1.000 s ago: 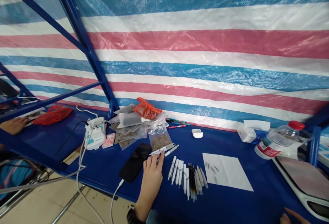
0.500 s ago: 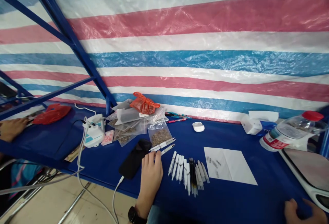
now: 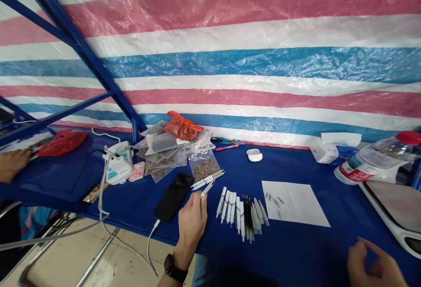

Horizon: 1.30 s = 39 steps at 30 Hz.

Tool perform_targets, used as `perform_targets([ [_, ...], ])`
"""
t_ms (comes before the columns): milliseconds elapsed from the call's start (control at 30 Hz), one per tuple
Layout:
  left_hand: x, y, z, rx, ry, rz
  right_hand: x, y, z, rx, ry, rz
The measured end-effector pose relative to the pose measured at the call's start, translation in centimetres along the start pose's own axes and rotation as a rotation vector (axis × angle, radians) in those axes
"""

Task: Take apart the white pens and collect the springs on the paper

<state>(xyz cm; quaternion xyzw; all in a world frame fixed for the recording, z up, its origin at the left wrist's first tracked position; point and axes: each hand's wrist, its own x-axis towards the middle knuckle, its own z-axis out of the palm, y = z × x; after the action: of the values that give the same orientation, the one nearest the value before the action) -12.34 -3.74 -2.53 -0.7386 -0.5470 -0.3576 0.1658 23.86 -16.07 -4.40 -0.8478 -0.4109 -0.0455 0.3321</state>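
Note:
My left hand [image 3: 191,220], with a dark watch on its wrist, is closed around a white pen [image 3: 208,188] that points up and to the right. Just beyond it lie assembled white pens [image 3: 206,181]. To its right are several white pen barrels [image 3: 228,208], black refills [image 3: 246,214] and pale tapered pen parts [image 3: 259,212], laid out in rows. A white paper sheet [image 3: 302,203] carries small dark pieces too tiny to make out. Low at the right edge, my right hand [image 3: 375,263] has thumb and forefinger apart, with nothing visible in it.
A black phone [image 3: 173,197] on a white cable lies left of my left hand. Behind are clear bags of brown bits [image 3: 204,168], an orange bag [image 3: 183,127] and a white earbud case [image 3: 254,155]. A scale [image 3: 394,208] and plastic jar [image 3: 375,159] stand right. Another person's hand [image 3: 13,164] is far left.
My left hand has closed on a pen and raised its tip off the table. My right hand has moved left and further into view. The camera has tilted slightly down.

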Motion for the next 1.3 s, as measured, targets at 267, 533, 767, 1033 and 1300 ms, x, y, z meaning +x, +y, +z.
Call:
perform_targets([
  [267, 0.3, 6.3, -3.1, -0.453, -0.164, 0.061, -3.9, -16.3, -1.6, 0.504, -0.337, -0.438],
  [533, 2.8, 9.4, -6.2, -1.124, -0.649, -0.343, -0.3, -20.9, -1.5, 0.733, -0.323, -0.696],
  [767, 6.9, 9.2, -6.8, -2.094, -1.412, -0.573, 3.7, -20.7, -3.0, 1.024, -0.677, -0.556],
  [1033, 9.9, 8.8, 1.1, -1.52, -0.895, -0.141, 7.5, -19.1, 0.9, 1.128, -0.567, -0.419],
  [1300, 6.9, 7.7, 6.3, -0.569, -0.182, 0.487, 5.6, -15.4, 6.7, 1.171, -0.458, -0.188],
])
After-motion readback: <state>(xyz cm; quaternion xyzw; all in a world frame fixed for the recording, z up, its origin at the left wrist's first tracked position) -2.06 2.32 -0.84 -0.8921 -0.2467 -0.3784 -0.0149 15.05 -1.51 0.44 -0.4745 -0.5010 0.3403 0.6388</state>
